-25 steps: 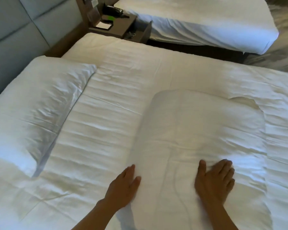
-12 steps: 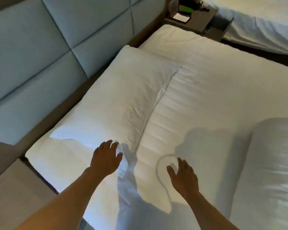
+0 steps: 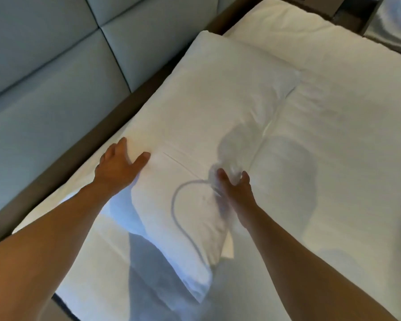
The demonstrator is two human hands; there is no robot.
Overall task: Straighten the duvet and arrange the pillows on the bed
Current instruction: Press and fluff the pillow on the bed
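Note:
A white pillow (image 3: 208,117) lies along the head of the bed, beside the padded headboard. My left hand (image 3: 118,165) grips the pillow's near left edge, thumb on top and fingers around the side. My right hand (image 3: 235,188) pinches the pillow's right edge where it meets the duvet (image 3: 333,147). The pillow's near end is lifted a little off the sheet (image 3: 97,251). The white duvet spreads flat over the right part of the bed. The second pillow is out of view.
The grey padded headboard (image 3: 56,66) and its brown frame (image 3: 83,144) run along the left. A dark nightstand (image 3: 347,12) and a corner of another bed (image 3: 394,26) sit at the top right. My shadow falls across the pillow and duvet.
My view swung from the second pillow on the duvet to the head of the bed. Both hands reached forward and took hold of the pillow by the headboard.

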